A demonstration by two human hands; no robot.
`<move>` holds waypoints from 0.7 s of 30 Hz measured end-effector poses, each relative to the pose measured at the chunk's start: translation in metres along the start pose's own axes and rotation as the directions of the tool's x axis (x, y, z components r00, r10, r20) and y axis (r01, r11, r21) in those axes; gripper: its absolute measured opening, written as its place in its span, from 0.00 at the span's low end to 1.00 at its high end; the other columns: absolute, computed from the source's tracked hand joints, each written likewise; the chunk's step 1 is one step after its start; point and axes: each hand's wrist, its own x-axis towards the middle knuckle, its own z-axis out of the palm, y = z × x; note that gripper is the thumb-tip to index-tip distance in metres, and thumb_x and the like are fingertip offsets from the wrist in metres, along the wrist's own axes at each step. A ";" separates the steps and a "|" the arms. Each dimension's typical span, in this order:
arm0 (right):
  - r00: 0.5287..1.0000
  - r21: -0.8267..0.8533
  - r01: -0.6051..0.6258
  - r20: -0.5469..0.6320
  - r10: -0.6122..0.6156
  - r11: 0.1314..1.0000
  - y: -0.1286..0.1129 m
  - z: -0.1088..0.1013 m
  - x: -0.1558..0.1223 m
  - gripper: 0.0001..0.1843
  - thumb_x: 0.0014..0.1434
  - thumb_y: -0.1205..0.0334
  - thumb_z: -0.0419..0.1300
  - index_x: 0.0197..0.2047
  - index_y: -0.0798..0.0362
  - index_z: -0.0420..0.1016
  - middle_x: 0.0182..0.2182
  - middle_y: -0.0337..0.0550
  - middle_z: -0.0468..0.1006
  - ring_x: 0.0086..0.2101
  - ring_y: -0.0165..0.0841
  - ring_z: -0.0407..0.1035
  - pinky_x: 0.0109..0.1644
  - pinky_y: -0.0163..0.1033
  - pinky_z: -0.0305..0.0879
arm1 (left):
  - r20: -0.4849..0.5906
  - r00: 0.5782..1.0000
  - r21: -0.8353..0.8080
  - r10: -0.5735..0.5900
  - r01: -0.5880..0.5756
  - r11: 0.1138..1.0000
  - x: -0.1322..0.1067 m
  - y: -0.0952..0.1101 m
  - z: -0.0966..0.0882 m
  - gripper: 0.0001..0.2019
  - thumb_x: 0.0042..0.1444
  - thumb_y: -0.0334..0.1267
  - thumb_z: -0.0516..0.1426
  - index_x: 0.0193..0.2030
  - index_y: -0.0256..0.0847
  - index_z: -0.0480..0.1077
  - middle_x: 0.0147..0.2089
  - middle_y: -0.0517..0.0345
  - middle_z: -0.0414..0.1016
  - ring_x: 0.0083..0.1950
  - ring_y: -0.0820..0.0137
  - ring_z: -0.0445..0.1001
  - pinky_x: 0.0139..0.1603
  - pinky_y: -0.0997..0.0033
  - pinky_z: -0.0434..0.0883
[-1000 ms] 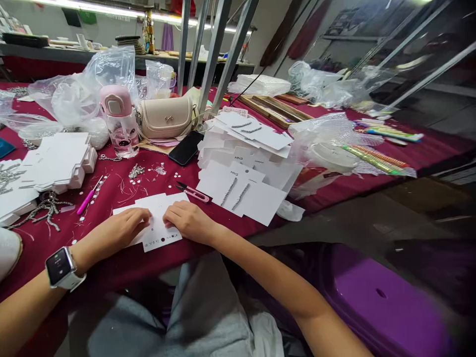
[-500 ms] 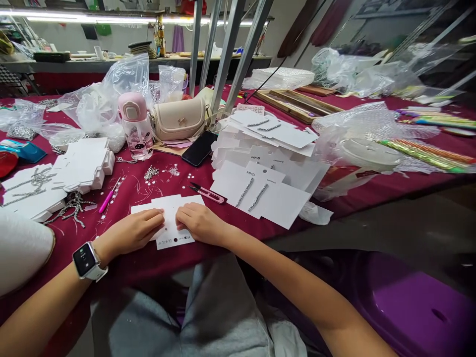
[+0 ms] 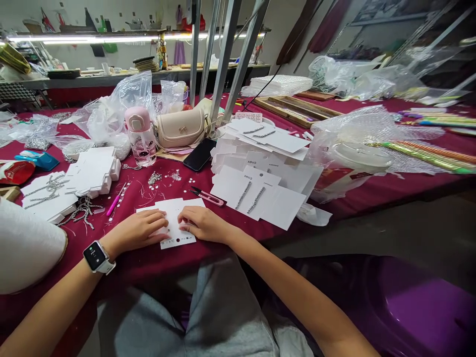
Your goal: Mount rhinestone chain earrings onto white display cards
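Note:
A white display card lies on the red tablecloth in front of me, its printed, punched end toward me. On its left side rests my left hand, fingers stretched out and thumb apart. My right hand touches the right side, its fingers bent and the thumb apart from them. Just beyond that hand are pink thread snips. To the right, white earring cards are piled up, the front one carrying two silver chain strands.
Left of my hands lie a magenta-handled tool, loose silver chains, stacked blank cards and a large white cone. Farther back stand a pink-lidded bottle, a cream handbag, a phone and metal posts.
Both hands have loosened on the card: the fingers were tucked together and the thumbs now spread away. The view has tilted up slightly and shifted left. The card stays in place on the table.

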 end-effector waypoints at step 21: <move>1.000 0.127 -0.015 0.014 0.014 0.992 -0.002 -0.003 -0.002 0.05 0.56 0.67 0.51 0.32 0.56 0.66 0.30 0.43 0.70 0.32 0.29 0.63 0.37 0.35 0.62 | -0.031 0.993 0.159 0.111 -0.105 0.982 0.005 0.008 0.004 0.10 0.61 0.36 0.43 0.39 0.37 0.64 0.35 0.56 0.70 0.38 0.70 0.68 0.42 0.69 0.65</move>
